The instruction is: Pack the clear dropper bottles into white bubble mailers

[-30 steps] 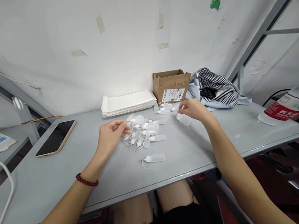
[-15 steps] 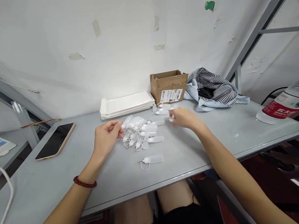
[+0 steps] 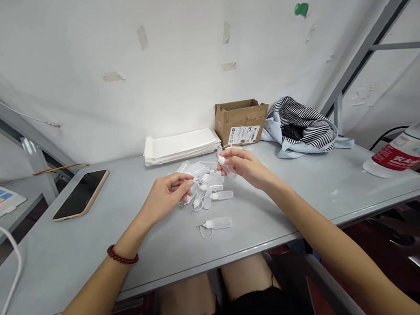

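My right hand (image 3: 248, 167) grips a small clear squeeze bottle (image 3: 228, 167) with a white top, held tilted above the right side of a pile. My left hand (image 3: 167, 194) is closed at the pile's left edge, thumb and forefinger together; whatever they pinch, if anything, I cannot make out. Between and below the hands lies the pile of similar needle-tip bottles (image 3: 211, 178), several with looped white cap straps. One single bottle (image 3: 218, 223) lies apart, closer to the table's front edge, its thin tip pointing left.
White padded envelopes (image 3: 182, 145) are stacked against the wall beside an open cardboard box (image 3: 241, 121). Striped cloth (image 3: 301, 122) lies right of the box. A phone (image 3: 81, 195) rests at left, and a large water bottle (image 3: 404, 151) stands at the table's right end.
My right hand has come left from the pile's far right side and now holds up a bottle. My left hand has shifted right, over the pile's left part.
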Tool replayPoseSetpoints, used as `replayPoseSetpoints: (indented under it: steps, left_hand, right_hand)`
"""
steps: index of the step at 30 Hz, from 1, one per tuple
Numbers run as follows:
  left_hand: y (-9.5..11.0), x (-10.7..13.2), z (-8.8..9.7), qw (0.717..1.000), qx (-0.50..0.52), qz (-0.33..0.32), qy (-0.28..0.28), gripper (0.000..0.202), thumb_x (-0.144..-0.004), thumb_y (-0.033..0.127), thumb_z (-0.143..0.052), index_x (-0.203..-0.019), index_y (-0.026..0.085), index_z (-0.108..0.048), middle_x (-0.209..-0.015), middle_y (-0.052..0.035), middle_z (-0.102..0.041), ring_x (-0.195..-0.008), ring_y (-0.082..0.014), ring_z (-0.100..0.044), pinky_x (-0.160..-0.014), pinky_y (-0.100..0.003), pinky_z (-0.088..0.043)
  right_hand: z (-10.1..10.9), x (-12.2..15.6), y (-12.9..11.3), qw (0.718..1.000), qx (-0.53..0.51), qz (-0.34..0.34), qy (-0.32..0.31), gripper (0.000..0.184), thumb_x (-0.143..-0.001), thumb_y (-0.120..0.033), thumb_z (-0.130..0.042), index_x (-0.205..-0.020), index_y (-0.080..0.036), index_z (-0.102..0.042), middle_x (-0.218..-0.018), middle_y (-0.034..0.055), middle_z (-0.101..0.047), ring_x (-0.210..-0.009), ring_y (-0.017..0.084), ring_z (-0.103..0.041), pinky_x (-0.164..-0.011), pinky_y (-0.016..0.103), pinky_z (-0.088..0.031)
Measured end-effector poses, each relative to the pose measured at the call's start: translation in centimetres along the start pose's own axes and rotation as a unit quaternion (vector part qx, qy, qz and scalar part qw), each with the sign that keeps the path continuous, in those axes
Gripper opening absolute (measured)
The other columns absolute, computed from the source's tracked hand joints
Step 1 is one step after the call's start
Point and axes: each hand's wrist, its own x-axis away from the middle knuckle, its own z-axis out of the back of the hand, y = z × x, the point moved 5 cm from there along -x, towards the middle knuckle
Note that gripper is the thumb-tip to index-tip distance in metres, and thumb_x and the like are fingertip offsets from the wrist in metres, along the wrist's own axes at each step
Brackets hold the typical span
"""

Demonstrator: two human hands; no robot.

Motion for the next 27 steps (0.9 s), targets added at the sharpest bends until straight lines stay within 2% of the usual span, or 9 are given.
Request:
replayPoseSetpoints:
  steps: [3,6,8,11,13,20,24,27]
  left_hand:
    - [-0.3,0.0,-0.4,1.0,0.0,-0.002,-0.019,0.04,-0.082,0.046,-0.058,-0.104,0.014,-0.065,-0.069,-0.0024,-0.065,-0.055,-0.0129,-0.059,-0.055,-0.025,-0.047]
    - [-0.4,-0.2,-0.3,1.0,0.001,-0.002,-0.005,0.042,-0.081,0.047,-0.058,-0.106,0.014,-0.065,-0.075,-0.0045,-0.067,-0.058,-0.0138,-0.06,-0.053,-0.025,-0.047]
    - [-0.3,-0.2,-0.1,1.0,0.003,-0.008,0.006,0.039,-0.081,0.047,-0.059,-0.103,0.015,-0.066,-0.076,-0.0048,-0.068,-0.059,-0.0137,-0.06,-0.054,-0.025,-0.047]
    - [0.0,-0.3,0.0,1.0,0.003,-0.022,0.012,0.032,-0.082,0.045,-0.058,-0.09,0.016,-0.067,-0.074,-0.004,-0.067,-0.058,-0.0132,-0.059,-0.055,-0.025,-0.048]
    - [0.1,-0.3,0.1,1.0,0.003,-0.024,0.017,0.03,-0.082,0.044,-0.059,-0.083,0.016,-0.066,-0.073,-0.0038,-0.067,-0.058,-0.0133,-0.06,-0.054,-0.025,-0.048]
    - [0.2,-0.2,0.4,0.999,0.013,-0.008,0.045,0.027,-0.078,0.042,-0.063,-0.077,0.015,-0.066,-0.065,-0.0024,-0.066,-0.056,-0.0125,-0.058,-0.054,-0.024,-0.047]
    - [0.3,-0.1,0.6,0.998,0.01,-0.018,0.067,0.024,-0.077,0.039,-0.064,-0.076,0.016,-0.068,-0.058,-0.0007,-0.063,-0.055,-0.0126,-0.056,-0.054,-0.023,-0.046]
    - [0.4,0.0,0.5,0.998,0.003,-0.026,0.058,0.022,-0.076,0.038,-0.065,-0.076,0.017,-0.07,-0.06,-0.0011,-0.064,-0.056,-0.0135,-0.058,-0.053,-0.023,-0.045]
  right_hand:
    - [-1.0,0.0,0.5,0.998,-0.037,-0.008,-0.045,0.015,-0.078,-0.022,-0.056,-0.092,-0.016,-0.058,-0.078,0.0021,-0.067,-0.066,0.012,-0.06,-0.069,0.029,-0.044]
    - [-1.8,0.2,0.7,0.995,-0.053,-0.014,-0.08,0.014,-0.078,-0.021,-0.056,-0.091,-0.016,-0.061,-0.08,0.0028,-0.067,-0.066,0.012,-0.059,-0.069,0.029,-0.044]
    - [-2.3,0.3,0.8,0.993,-0.057,-0.02,-0.099,0.014,-0.079,-0.02,-0.056,-0.091,-0.015,-0.061,-0.08,0.003,-0.067,-0.066,0.013,-0.059,-0.068,0.029,-0.044]
    - [-2.8,0.4,1.1,0.99,-0.058,-0.03,-0.122,0.014,-0.079,-0.021,-0.056,-0.092,-0.016,-0.06,-0.079,0.0023,-0.067,-0.065,0.013,-0.06,-0.067,0.029,-0.044]
    - [-3.0,0.4,1.2,0.99,-0.061,-0.03,-0.122,0.014,-0.079,-0.021,-0.056,-0.092,-0.016,-0.06,-0.078,0.002,-0.067,-0.064,0.012,-0.059,-0.067,0.029,-0.044]
    - [-3.2,0.5,1.0,0.993,-0.049,-0.008,-0.103,0.014,-0.08,-0.022,-0.055,-0.092,-0.016,-0.058,-0.077,0.0014,-0.067,-0.063,0.011,-0.055,-0.066,0.028,-0.042]
    - [-3.7,0.8,0.9,0.993,0.006,-0.017,-0.119,0.014,-0.081,-0.025,-0.055,-0.092,-0.017,-0.058,-0.069,-0.0002,-0.065,-0.054,0.009,-0.046,-0.056,0.025,-0.037]
    - [-4.3,1.1,0.9,0.989,0.017,-0.033,-0.14,0.016,-0.081,-0.027,-0.056,-0.093,-0.016,-0.057,-0.063,-0.0012,-0.064,-0.05,0.008,-0.041,-0.051,0.023,-0.031]
